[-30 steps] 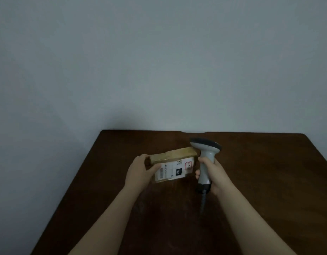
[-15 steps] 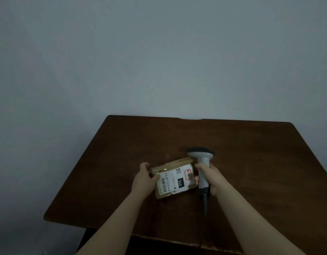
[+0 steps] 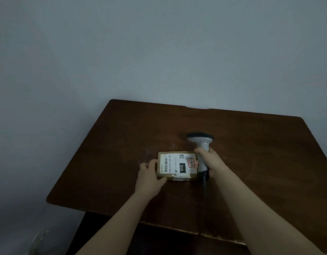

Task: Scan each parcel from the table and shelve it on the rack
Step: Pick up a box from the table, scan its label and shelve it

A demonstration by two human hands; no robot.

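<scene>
On the counter [image 3: 122, 144], left grip [image 3: 149, 173] curled round left edge of parcel [image 3: 177, 166], now laid flat, label up, lowered from its earlier tilt. Touching its right edge, right grip [image 3: 210, 161] wrapped round scanner [image 3: 200, 138] handle. Scan likely next; shelving not begun.

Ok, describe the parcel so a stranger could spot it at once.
Find the dark wooden table. Near its middle is the parcel, with the left hand gripping its left edge and the scanner in the right hand beside it. It is the only brown box, its white label marked 010.
</scene>
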